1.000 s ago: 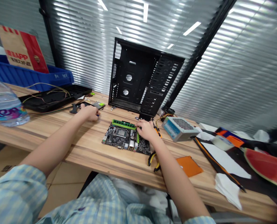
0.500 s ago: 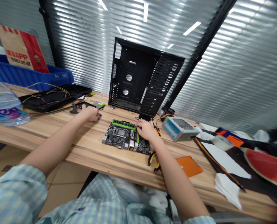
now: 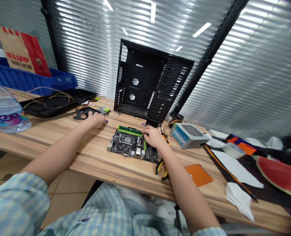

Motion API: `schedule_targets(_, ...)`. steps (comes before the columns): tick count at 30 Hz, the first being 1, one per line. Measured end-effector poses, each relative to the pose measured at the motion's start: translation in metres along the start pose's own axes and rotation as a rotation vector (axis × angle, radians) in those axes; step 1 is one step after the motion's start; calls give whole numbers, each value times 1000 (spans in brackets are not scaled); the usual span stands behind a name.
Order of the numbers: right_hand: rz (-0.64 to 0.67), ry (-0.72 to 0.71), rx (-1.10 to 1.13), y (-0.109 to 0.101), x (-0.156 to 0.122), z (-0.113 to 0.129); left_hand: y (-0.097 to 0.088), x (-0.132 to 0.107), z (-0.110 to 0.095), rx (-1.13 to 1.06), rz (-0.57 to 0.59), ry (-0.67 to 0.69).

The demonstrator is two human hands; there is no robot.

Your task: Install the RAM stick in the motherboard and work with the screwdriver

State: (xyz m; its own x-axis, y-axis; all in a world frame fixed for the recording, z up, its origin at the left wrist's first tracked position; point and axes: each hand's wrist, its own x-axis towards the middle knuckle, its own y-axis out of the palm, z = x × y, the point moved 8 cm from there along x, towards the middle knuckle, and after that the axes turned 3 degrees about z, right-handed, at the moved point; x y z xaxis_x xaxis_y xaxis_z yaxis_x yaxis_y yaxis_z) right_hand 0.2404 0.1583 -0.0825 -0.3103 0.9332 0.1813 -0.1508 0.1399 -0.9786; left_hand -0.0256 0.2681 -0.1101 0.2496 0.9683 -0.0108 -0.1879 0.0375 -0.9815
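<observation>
A motherboard [image 3: 128, 140] lies flat on the wooden table, with a green-edged memory stick [image 3: 130, 131] along its far side. My right hand [image 3: 154, 137] rests on its far right part, with fingers bent at the board's edge by the memory stick's end; the palm hides that corner. My left hand [image 3: 95, 120] is low over the table left of the board, its fingers drawn together. A small blue piece [image 3: 106, 121] shows at its fingertips, too small to name. Just behind that hand lie a black bracket [image 3: 80, 114] and a flat drive with a green label [image 3: 104, 110].
An open black computer case [image 3: 145, 78] stands behind the board. To the right are a power supply [image 3: 188, 135], yellow-black plier handles [image 3: 161, 168] and an orange sheet [image 3: 199, 174]. A water bottle [image 3: 6, 109], blue bin [image 3: 37, 78] and black panel with wires [image 3: 54, 105] occupy the left.
My left hand has shifted slightly to the right, and the small blue piece at its fingertips moved with it. My right hand and the motherboard have stayed in place.
</observation>
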Motion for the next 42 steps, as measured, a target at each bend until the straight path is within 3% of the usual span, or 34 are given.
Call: schedule_targets(42, -7, -5, -13, 2, 0, 0, 9, 3, -8, -7, 34, 9)
